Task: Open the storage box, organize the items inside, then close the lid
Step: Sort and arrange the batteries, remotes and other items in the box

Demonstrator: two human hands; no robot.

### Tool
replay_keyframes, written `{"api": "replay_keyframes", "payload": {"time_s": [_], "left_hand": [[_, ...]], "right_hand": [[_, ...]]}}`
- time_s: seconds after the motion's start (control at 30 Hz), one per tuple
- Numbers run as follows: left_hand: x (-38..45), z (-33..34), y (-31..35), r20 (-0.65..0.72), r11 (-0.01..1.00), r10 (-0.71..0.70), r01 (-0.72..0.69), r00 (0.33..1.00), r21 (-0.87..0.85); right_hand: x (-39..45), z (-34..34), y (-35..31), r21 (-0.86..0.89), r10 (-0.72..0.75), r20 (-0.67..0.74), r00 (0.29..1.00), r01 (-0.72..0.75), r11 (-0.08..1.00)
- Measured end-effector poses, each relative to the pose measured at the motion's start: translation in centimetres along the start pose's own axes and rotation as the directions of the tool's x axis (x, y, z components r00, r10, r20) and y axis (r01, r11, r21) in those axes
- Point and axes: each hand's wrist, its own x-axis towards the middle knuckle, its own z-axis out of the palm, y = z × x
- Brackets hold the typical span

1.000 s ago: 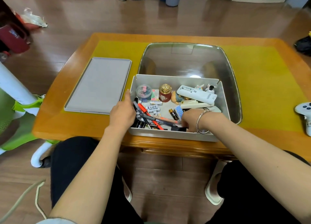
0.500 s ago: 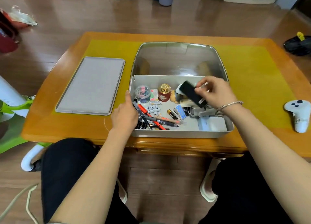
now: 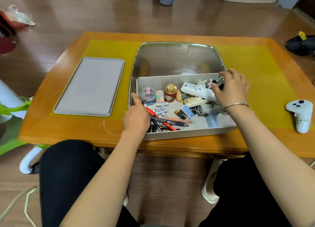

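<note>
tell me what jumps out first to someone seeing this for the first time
The open grey storage box at the near edge of the wooden table, crammed with pens, batteries and small oddments. The left hand rests at its left wall, while the right hand reaches into the far right corner. Its flat grey lid lies on the yellow mat to the left.

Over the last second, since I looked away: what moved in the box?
The right hand lifted a black object from the box's near edge and carried it to the far right corner, where it holds it now. The left hand stayed on the box's left side; the lid lies unmoved.
</note>
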Motion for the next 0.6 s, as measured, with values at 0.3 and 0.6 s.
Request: {"api": "replay_keyframes", "payload": {"time_s": [0.3,0.6], "left_hand": [[-0.2,0.2,0.4,0.04,0.987,0.044,-0.037,0.998,-0.154],[0.3,-0.3,-1.1,0.013,0.927,0.164,-0.149,0.986,-0.344]], "right_hand": [[-5.2,2.8,-6.8,0.156,-0.367,0.571,0.735,0.341,0.927],[-4.8,5.4,-8.3,0.012,-0.357,0.716,0.6,0.501,0.865]]}}
